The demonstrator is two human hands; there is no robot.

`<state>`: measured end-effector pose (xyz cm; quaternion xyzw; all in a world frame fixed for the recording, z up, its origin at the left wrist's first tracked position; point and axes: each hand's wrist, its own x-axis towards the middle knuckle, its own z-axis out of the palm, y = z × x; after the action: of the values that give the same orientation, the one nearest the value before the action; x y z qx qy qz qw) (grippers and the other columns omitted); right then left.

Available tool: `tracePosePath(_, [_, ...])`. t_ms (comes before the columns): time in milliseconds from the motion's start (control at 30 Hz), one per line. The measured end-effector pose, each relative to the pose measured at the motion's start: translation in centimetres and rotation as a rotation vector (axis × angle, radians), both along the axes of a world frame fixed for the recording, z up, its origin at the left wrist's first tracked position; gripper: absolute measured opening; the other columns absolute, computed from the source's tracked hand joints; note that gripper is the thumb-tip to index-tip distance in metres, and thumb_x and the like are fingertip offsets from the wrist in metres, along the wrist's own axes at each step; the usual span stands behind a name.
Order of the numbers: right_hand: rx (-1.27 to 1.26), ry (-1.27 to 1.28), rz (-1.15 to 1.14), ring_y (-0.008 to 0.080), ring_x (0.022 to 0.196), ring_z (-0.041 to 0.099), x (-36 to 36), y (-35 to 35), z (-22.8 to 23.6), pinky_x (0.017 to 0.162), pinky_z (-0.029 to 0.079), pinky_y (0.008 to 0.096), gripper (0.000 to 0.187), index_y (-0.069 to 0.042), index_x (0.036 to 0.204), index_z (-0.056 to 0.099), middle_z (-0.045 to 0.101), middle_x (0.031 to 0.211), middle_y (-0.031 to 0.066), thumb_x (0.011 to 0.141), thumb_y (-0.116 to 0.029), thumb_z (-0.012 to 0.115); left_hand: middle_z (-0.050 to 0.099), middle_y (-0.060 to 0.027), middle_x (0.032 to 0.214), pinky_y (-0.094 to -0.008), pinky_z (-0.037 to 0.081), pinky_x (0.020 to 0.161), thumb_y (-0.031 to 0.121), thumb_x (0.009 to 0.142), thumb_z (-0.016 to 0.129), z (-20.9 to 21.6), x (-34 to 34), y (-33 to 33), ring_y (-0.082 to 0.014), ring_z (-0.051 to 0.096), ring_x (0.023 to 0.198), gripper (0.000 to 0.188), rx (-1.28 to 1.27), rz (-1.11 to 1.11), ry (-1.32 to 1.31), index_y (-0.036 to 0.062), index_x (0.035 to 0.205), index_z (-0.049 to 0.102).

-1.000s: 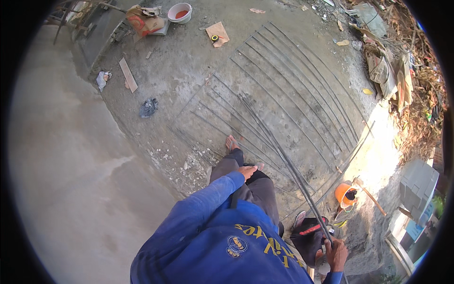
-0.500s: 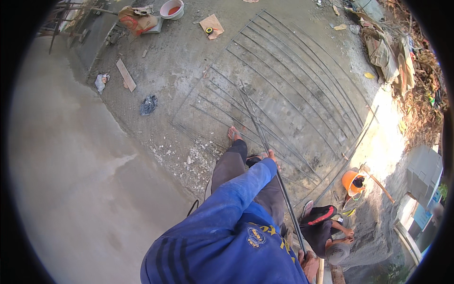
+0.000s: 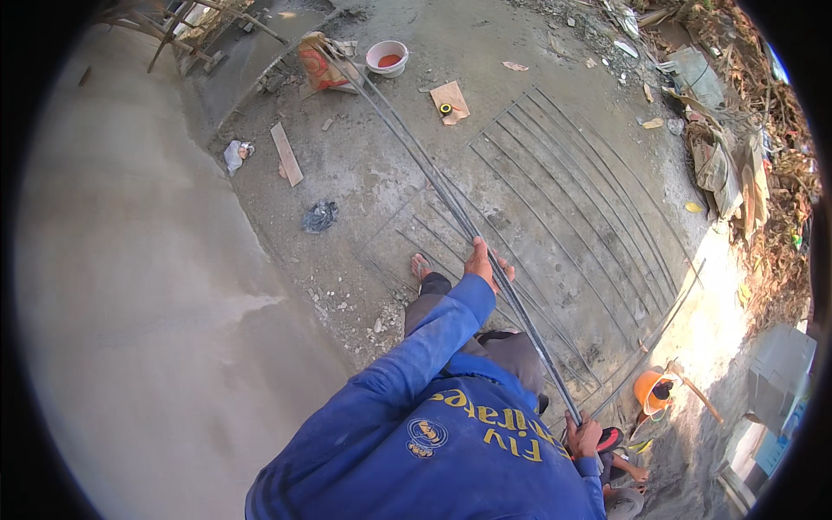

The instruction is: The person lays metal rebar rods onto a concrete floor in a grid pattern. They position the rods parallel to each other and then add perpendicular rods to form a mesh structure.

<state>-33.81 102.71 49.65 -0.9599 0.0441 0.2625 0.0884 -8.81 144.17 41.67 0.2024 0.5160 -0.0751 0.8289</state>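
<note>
A bundle of long, thin steel bars (image 3: 529, 328) slants across the view, held in both my hands. My left hand (image 3: 487, 263) is wrapped round it near mid-length, in front of my body. At its near end my right hand (image 3: 584, 436) grips it, low on the right. The far end reaches over the ground toward a torn red and brown sack (image 3: 320, 68). Below the bundle, more steel bars (image 3: 572, 224) lie spaced in rows on the concrete. My sandalled foot (image 3: 420, 265) stands beside some of them.
A white basin (image 3: 386, 54), a tape measure (image 3: 445, 109) on cardboard and a plank (image 3: 287, 154) lie farther off. To the right are an orange bucket (image 3: 650, 392) and a crouching person (image 3: 626, 472), close to my right hand. Smooth, pale concrete (image 3: 156, 286) spans the left.
The bundle has swung leftward and extends farther out. My left hand has risen along with it, and my right hand has come up and forward from the lower edge. The view has shifted.
</note>
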Motion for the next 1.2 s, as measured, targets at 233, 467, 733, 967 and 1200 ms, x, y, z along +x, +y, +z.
tracePosePath(233, [0.411, -0.322, 0.051, 0.0392, 0.102, 0.066, 16.7, 21.3, 3.6, 0.085, 0.053, 0.0466, 0.066, 0.000, 0.131, 0.057, 0.067, 0.114, 0.0229, 0.084, -0.041, 0.077, 0.058, -0.0080, 0.087, -0.0402, 0.060, 0.077, 0.062, 0.102, 0.046, 7.6, 4.5, 8.7, -0.0279, 0.068, 0.085, 0.056, 0.098, -0.113, -0.278, 0.0066, 0.110, 0.053])
tracePosePath(467, [0.575, 0.135, -0.146, 0.0329, 0.082, 0.070, 28.5, 41.3, 7.4, 0.074, 0.052, 0.0420, 0.057, 0.003, 0.117, 0.065, 0.072, 0.092, 0.0208, 0.091, -0.048, 0.067, 0.069, -0.0141, 0.103, -0.0356, 0.055, 0.086, 0.057, 0.107, 0.040, 8.6, 4.9, 14.3, -0.0240, 0.068, 0.098, 0.055, 0.155, -0.351, -0.464, 0.0037, 0.113, 0.053])
tracePosePath(733, [0.600, 0.055, -0.344, 0.0345, 0.068, 0.069, 33.4, 50.1, 1.9, 0.065, 0.052, 0.0435, 0.055, 0.002, 0.092, 0.075, 0.071, 0.074, 0.0209, 0.088, -0.053, 0.071, 0.066, -0.0204, 0.116, -0.0361, 0.059, 0.093, 0.042, 0.108, 0.049, 5.1, 12.4, 24.4, -0.0260, 0.068, 0.108, 0.047, 0.098, -0.680, -0.445, -0.0032, 0.121, 0.052])
tracePosePath(967, [0.527, -0.082, -0.435, 0.0361, 0.069, 0.070, 46.0, 58.3, -4.2, 0.065, 0.054, 0.0434, 0.054, -0.006, 0.106, 0.076, 0.071, 0.076, 0.0183, 0.087, -0.056, 0.073, 0.067, -0.0168, 0.113, -0.0358, 0.060, 0.088, 0.031, 0.107, 0.056, 1.1, 27.7, 33.0, -0.0242, 0.069, 0.105, 0.034, -0.001, -0.861, -0.479, 0.0002, 0.120, 0.053])
tracePosePath(1200, [0.736, -0.365, -0.470, 0.0373, 0.092, 0.069, 63.0, 65.8, -4.9, 0.081, 0.053, 0.0454, 0.072, -0.006, 0.124, 0.065, 0.070, 0.101, 0.0199, 0.078, -0.058, 0.080, 0.070, -0.0136, 0.107, -0.0364, 0.062, 0.085, 0.031, 0.106, 0.057, 5.7, 50.0, 42.7, -0.0258, 0.072, 0.102, 0.027, 0.321, -0.962, -0.596, 0.0067, 0.116, 0.057])
